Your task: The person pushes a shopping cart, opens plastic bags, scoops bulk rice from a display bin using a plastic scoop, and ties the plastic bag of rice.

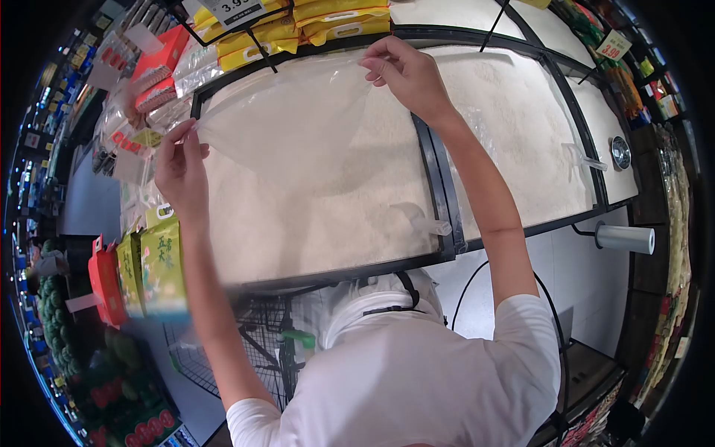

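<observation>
A thin clear plastic bag [287, 123] is stretched between my two hands above a black-framed bin [328, 270] of white grain that looks like rice [342, 216]. My left hand [184, 165] pinches one corner of the bag at the bin's left side. Higher up, near the bin's far right corner, my right hand [406, 78] pinches the other end between thumb and fingers. The bag hangs in a loose sheet, and whether its mouth is parted cannot be made out. Below it, a clear plastic scoop [426, 225] lies on the grain at the bin's right edge.
A second grain bin [514, 149] with another clear scoop [585, 160] adjoins on the right. A roll of bags [625, 239] sticks out below it. Yellow packs [328, 26] line the back; green packs [160, 257] stand left. A wire cart [257, 335] is beneath the bin's front edge.
</observation>
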Available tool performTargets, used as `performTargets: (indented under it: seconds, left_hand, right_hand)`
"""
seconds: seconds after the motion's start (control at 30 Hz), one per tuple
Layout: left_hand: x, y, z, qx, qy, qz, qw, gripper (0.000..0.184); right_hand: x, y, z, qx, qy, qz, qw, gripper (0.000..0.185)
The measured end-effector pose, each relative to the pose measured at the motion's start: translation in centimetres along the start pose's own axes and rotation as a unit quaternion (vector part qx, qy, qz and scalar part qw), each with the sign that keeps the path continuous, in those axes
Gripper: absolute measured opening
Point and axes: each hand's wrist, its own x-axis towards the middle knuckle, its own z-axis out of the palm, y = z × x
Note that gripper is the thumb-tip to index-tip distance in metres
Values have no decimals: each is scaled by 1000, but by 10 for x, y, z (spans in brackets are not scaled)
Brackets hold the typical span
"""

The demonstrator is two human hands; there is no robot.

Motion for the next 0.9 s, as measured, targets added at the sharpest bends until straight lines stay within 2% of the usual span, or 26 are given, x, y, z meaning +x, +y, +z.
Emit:
performTargets:
  seconds: [0.1,0.13,0.23,0.3,0.33,0.37,0.4,0.47,0.5,0.53,0.57,0.63,0.67,0.7,0.73,0.83,0.9]
  left_hand:
    - [-8,18,14,-66,-23,6,998,35]
    - [-8,19,17,-7,-71,34,997,54]
    - [-20,31,37,133,-124,46,982,75]
    - [-24,35,50,140,-168,30,975,77]
    - [-25,33,54,126,-187,-18,974,57]
    - [-27,24,57,94,-169,-19,981,50]
    - [-28,13,59,62,-150,-20,987,43]
    - [-28,7,56,14,-112,-15,994,24]
    - [-29,6,56,-10,-106,3,994,24]
    - [-31,3,56,-34,-100,20,994,23]
    - [-33,2,56,-58,-95,37,993,22]
    - [-43,20,53,-166,-130,-62,976,21]
    - [-47,22,51,-204,-138,-104,964,21]
    - [-51,24,48,-241,-147,-146,948,22]
    - [-57,36,49,-266,-116,-188,938,18]
    - [-75,8,25,-312,-196,-186,911,16]
    - [-98,4,16,-286,-193,-220,912,17]
  right_hand:
    - [0,0,10,71,19,14,997,15]
    - [-4,-2,18,65,-2,5,998,15]
    - [-10,-19,41,76,-68,-9,995,16]
    - [-10,-25,58,181,-123,-17,976,20]
    - [-13,-30,63,209,-155,-8,965,21]
    - [-14,-36,66,237,-188,0,953,22]
    - [-13,-30,70,231,-226,15,946,41]
    - [-20,-25,88,166,-145,-75,973,72]
    - [-24,-24,95,132,-105,-119,978,88]
    - [-27,-24,98,76,-163,-90,980,124]
    - [-32,-22,106,28,-166,-93,981,125]
    - [-43,-13,129,-68,-169,-100,978,129]
    - [-48,-7,137,-34,-156,-91,983,112]
    - [-50,7,145,-62,-183,-88,977,100]
    - [-50,27,154,-89,-209,-85,970,88]
    - [-49,76,164,-150,-244,-104,953,51]
    - [-55,93,160,-177,-234,-118,949,33]
